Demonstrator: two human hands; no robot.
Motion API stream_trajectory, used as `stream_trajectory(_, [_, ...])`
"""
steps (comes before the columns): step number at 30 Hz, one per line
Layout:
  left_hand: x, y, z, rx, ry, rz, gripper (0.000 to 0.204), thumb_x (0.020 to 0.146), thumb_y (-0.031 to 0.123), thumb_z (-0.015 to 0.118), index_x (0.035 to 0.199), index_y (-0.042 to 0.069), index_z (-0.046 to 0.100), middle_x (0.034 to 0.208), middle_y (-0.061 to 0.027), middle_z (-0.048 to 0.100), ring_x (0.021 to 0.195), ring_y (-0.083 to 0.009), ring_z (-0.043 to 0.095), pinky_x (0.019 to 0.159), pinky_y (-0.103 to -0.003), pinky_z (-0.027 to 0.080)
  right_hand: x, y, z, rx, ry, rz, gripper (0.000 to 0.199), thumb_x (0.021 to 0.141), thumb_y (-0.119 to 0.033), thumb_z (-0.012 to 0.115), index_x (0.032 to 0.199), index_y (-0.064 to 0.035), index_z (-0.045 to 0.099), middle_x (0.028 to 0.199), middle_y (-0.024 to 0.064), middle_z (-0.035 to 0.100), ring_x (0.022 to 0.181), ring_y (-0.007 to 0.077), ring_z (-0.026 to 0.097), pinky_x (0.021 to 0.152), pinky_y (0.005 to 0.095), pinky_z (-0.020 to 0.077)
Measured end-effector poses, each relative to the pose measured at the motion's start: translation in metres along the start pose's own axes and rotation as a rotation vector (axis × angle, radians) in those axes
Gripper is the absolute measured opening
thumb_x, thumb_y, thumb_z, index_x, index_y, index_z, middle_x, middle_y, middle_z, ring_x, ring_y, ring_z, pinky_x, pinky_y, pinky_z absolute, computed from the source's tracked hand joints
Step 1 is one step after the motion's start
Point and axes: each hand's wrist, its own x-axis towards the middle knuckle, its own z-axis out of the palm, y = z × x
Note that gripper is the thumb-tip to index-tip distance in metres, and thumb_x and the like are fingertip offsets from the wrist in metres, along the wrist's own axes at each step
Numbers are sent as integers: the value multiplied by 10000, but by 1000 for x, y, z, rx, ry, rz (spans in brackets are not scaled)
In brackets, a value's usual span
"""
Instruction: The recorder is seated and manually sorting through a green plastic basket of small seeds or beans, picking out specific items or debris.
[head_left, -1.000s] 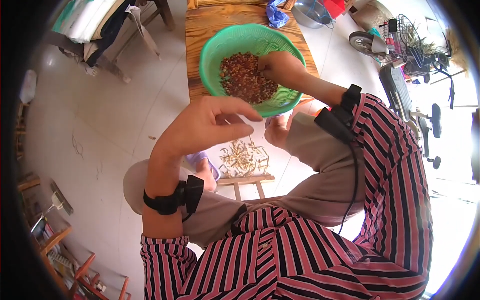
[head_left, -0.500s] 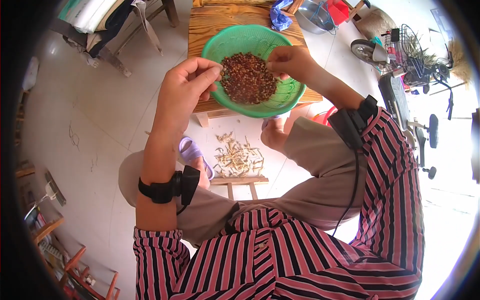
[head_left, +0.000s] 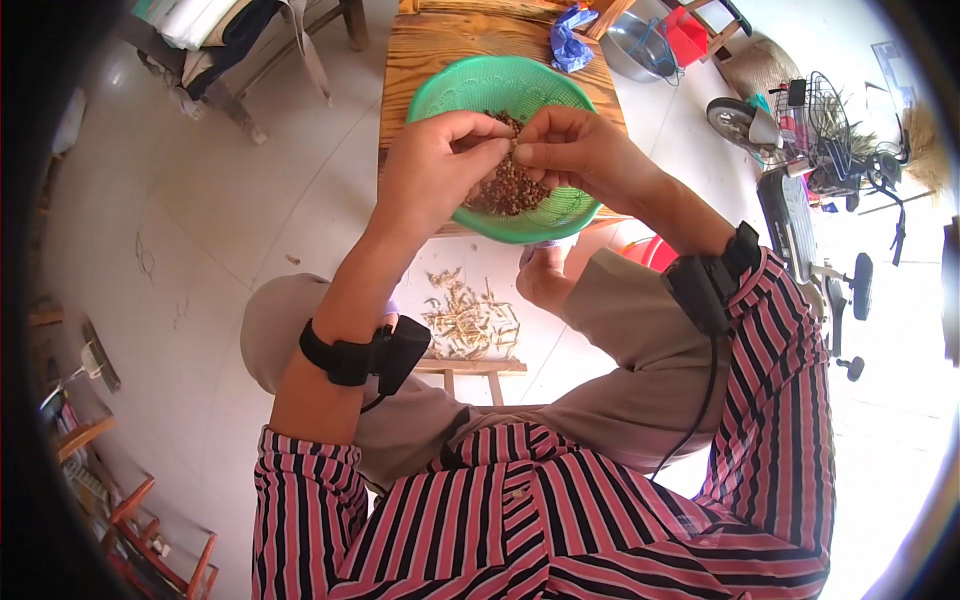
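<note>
"Two hands, left hand (head_left: 445,165) and right hand (head_left: 580,150): what's changed?"

"Apart before, they now meet, fingertips pinched, probably working jointly; what they hold, I cannot tell. Red-brown bean-like pieces (head_left: 512,197) lie below in a round green plastic basket (head_left: 450,88)."

"Room?"

"Its near rim seemingly overhangs the brown wooden bench (head_left: 402,65); wood shows leftward."

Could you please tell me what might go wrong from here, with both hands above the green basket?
The green basket seems to overhang the near edge of the wooden table, so a bump from the left hand could tip it. The loose black cable below the right wrist device could perhaps catch if that arm moves.
</note>
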Motion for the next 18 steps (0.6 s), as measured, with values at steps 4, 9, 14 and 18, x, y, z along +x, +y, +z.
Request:
stream_trajectory(4, [1,-4,0,6,-38,9,175,857,124,652,954,-20,672,701,-15,631,582,-56,560,531,-211,450,-1,1,4,116,14,17,182,848,-138,722,933,-53,585,780,25,615,708,79,581,625,201,464])
stream_trajectory(9, [-2,-2,0,19,-58,3,162,866,115,640,949,-23,660,725,-9,625,591,-56,547,545,-204,445,-2,6,1,112,-30,54,157,879,-128,685,961,-68,566,859,-18,603,740,53,570,668,183,495])
stream_trajectory(14, [-3,-4,2,-28,-42,-10,137,866,87,615,942,-23,643,746,-10,615,595,-58,528,546,-198,426,-3,2,8,137,-17,42,166,874,-141,694,959,-73,568,846,-21,604,731,52,569,666,184,494])
stream_trajectory(18, [1,-11,4,-169,1,-53,124,851,85,613,901,-28,630,729,-19,607,585,-63,522,539,-199,418,-1,1,10,94,18,35,156,882,-156,688,951,-74,575,839,-19,603,727,54,568,665,188,494])
